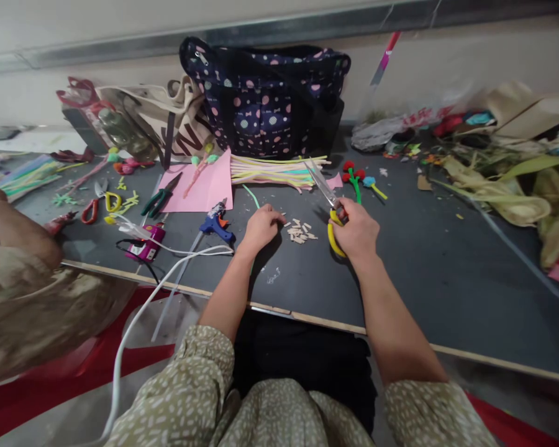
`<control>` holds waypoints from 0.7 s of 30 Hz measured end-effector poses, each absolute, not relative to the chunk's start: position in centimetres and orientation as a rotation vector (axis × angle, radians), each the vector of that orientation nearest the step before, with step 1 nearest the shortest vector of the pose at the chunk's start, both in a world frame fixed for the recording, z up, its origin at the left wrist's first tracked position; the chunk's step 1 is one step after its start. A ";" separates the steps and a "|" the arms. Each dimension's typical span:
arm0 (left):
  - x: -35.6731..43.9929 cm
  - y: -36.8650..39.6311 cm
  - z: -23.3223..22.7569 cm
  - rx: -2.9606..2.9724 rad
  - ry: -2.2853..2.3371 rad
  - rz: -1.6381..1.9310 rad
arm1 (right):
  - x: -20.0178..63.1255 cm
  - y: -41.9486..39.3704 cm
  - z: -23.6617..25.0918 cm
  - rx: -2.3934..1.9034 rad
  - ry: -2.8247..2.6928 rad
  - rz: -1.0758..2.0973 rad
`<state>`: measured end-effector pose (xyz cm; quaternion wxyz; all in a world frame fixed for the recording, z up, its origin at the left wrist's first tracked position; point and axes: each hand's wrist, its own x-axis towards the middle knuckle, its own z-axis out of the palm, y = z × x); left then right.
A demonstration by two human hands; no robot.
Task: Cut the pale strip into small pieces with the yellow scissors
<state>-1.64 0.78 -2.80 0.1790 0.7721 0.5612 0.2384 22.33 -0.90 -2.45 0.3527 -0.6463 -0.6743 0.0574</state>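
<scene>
My right hand (358, 232) grips yellow-handled scissors (328, 198), blades pointing up and away over the dark table (423, 273). My left hand (261, 226) rests curled on the table, fingertips beside a small pile of cut wooden bits (300, 231); whether it pinches anything is hidden. A green pipe cleaner (251, 195) lies just beyond that hand. A bundle of yellow and pastel pipe cleaners (274, 171) lies behind both hands.
A blue glue gun (218, 223) and pink paper (205, 183) lie left of my hands, a white cable (168, 273) trailing off the edge. A dotted bag (265, 99) stands at the back. Pompom flowers (356, 177), dried leaves (503, 186), another person's arm (13, 248) at left.
</scene>
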 end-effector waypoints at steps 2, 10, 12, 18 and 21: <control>-1.7 0.8 -2.7 2.176 1.651 0.686 | 22.3 -0.9 -2.4 -1.669 -1.744 0.144; -1.9 1.0 -2.0 2.018 1.795 0.882 | 22.2 -0.9 -2.4 -1.677 -1.743 0.147; -1.9 0.9 -1.9 2.012 1.796 0.853 | 22.2 -0.9 -2.5 -1.679 -1.744 0.144; -1.4 0.5 -1.9 2.125 1.666 0.689 | 22.1 -1.0 -2.4 -1.689 -1.779 0.162; -1.0 0.2 -2.0 2.179 1.643 0.630 | 22.0 -1.0 -2.4 -1.680 -1.797 0.165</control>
